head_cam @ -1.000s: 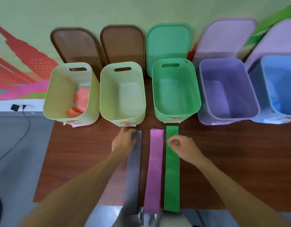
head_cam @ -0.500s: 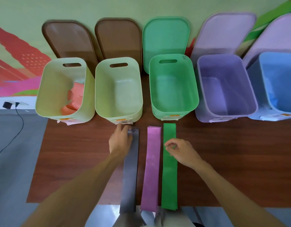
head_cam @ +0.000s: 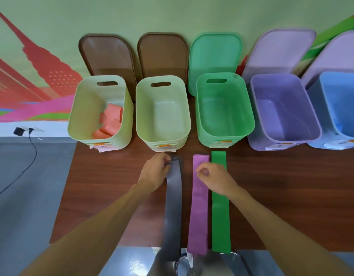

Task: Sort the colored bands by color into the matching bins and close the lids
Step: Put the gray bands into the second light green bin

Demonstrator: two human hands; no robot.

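Three bands lie lengthwise on the brown table (head_cam: 291, 196): a dark grey band (head_cam: 173, 206), a purple band (head_cam: 199, 212) and a green band (head_cam: 221, 206). My left hand (head_cam: 155, 171) pinches the far end of the grey band, which is lifted a little off the table. My right hand (head_cam: 214, 179) rests over the purple band's far end with thumb and fingers curled on it. Behind stand open bins: a pale green bin (head_cam: 100, 110) holding orange bands (head_cam: 110, 120), another pale green bin (head_cam: 163, 112), a green bin (head_cam: 223, 110), a purple bin (head_cam: 283, 110) and a blue bin (head_cam: 339, 108).
Lids lean on the wall behind the bins: two brown lids (head_cam: 106, 54), a green lid (head_cam: 215, 54), two lilac lids (head_cam: 279, 50). A cable (head_cam: 30, 148) runs on the grey floor at the left. The table's near edge is just below the bands' ends.
My right hand has moved left from the green band onto the purple band. My left hand has taken the grey band's end between its fingers and raised it slightly.
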